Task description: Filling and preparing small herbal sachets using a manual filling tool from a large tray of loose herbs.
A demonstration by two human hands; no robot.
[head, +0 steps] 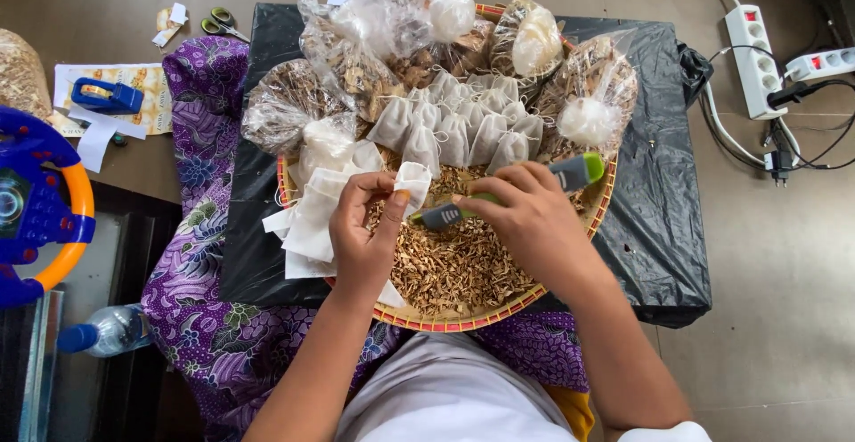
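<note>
My left hand [367, 228] pinches a small white cloth pouch [411, 180] by its mouth, holding it up over a round woven tray [463, 322] heaped with dried brown herb pieces [459, 264]. My right hand [525, 215] grips a grey and green scoop [570, 175], its grey tip [438, 217] pointing at the pouch's mouth. A row of filled white pouches [463, 126] stands at the far side of the tray. A loose stack of flat empty pouches [312, 219] lies on the tray's left rim, under my left hand.
Clear plastic bags of dried herbs [356, 59] crowd the tray's far side. The tray rests on a black sheet [659, 228] over purple patterned cloth [205, 317]. Power strips [753, 59] lie right; scissors [218, 25], a blue tape dispenser [107, 96], a toy steering wheel [36, 206] and a bottle [107, 331] left.
</note>
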